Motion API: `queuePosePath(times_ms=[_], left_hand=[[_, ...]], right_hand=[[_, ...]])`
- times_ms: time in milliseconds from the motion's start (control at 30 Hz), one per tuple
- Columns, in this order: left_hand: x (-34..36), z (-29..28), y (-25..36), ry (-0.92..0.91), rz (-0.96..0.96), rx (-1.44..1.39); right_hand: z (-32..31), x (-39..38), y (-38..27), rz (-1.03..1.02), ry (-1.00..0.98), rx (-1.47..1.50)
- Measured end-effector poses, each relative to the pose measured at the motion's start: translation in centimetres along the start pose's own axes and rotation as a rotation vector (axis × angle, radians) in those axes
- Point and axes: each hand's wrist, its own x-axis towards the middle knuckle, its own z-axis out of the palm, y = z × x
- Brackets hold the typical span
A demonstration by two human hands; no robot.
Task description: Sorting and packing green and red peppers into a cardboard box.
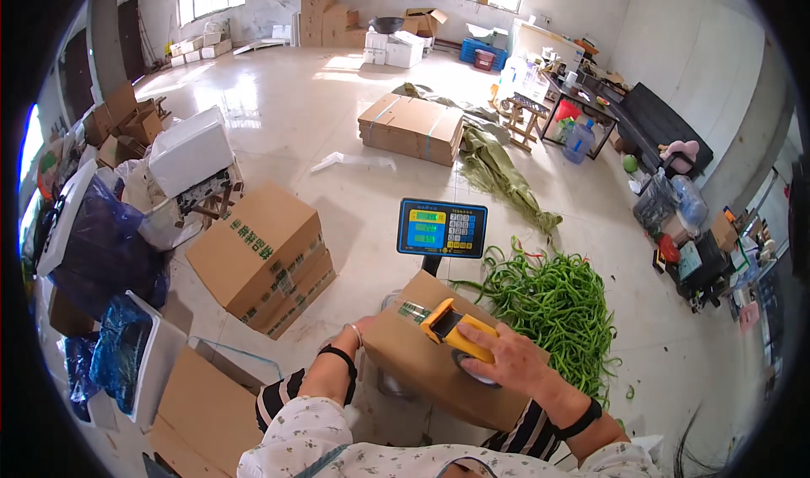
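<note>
A closed brown cardboard box (pixel 430 385) sits in front of me, low between my knees, at the scale. My right hand (pixel 516 361) is wrapped round a yellow tape dispenser (pixel 460 330), whose head rests on the box top. Part of the tape roll shows below the fingers. Clear tape with green print lies at the box's far end. My left hand (pixel 361 329) is against the box's left side, its fingers mostly hidden by the box. Just beyond stands the scale's display (pixel 441 228), dark blue with lit green readouts and a keypad.
A heap of long green peppers (pixel 557 309) covers the floor on the right. Stacked taped cartons (pixel 261 250) stand to the left, with an open carton (pixel 202 415) nearer me. Flattened cartons (pixel 411 128) lie farther ahead beside a green cloth (pixel 498 170). White foam boxes (pixel 192 151) are at far left.
</note>
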Motion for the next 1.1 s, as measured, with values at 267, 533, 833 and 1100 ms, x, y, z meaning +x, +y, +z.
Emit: queuePosePath(times_ms=[267,533,833,1100], left_hand=[[-0.7,-3.5,9.6,0.238,0.373,-0.382],[1.3,2.3,13.2,0.557,0.267,0.469],[2.5,2.3,13.2,0.676,0.334,0.515],[1.3,2.4,14.3,0.721,0.281,0.767]], right_hand=[[1.5,0.4,0.8,-0.092,0.124,0.006],[2.0,-0.3,1.0,-0.119,0.148,0.058],[1.2,0.3,2.8,-0.145,0.031,0.073],[-3.3,-8.7,6.6,-0.01,-0.061,0.122]])
